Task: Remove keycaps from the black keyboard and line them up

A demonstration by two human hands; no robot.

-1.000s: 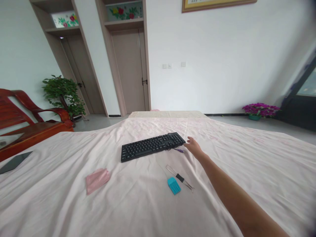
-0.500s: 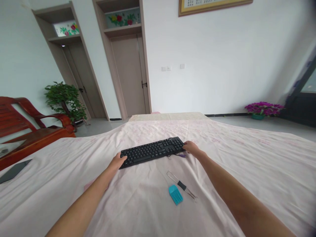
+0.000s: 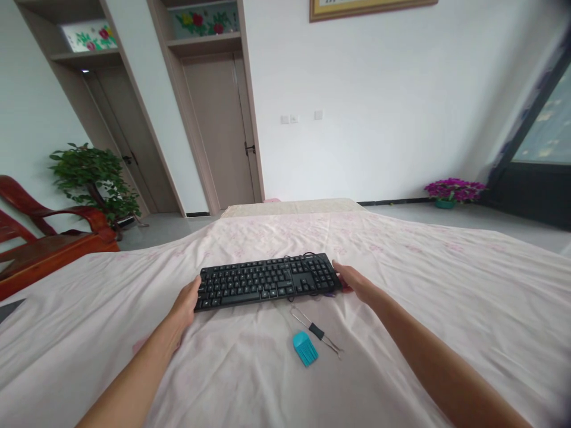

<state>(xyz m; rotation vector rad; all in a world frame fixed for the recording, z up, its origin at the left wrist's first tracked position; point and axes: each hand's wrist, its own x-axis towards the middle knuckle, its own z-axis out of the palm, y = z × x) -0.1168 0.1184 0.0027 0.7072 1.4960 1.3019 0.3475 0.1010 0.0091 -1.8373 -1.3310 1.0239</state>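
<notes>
Nearest the camera, a turquoise silicone brush head [image 3: 306, 349] is lying on the floral cloth [image 3: 232, 386], just beside a wire handle [image 3: 316, 330] with a dark sleeve; neither is being touched. Something pink [image 3: 139, 345] is showing from behind the left forearm (too hidden to identify). Beyond these, the left hand [image 3: 185, 303] and right hand [image 3: 354, 280] are holding a black keyboard [image 3: 267, 279] by its opposite ends. Each grip is closing only as far as the keyboard's edge allows, with some fingers hidden.

Judging from this, taking hold at both ends is done; whether the keyboard is resting or lifting clear, and how much handling is left, I cannot tell. A purple plug [image 3: 330, 295] is poking out below it. Farthest, by the wall, a green flowerpot [image 3: 445, 204] is holding magenta flowers [image 3: 455, 189].
</notes>
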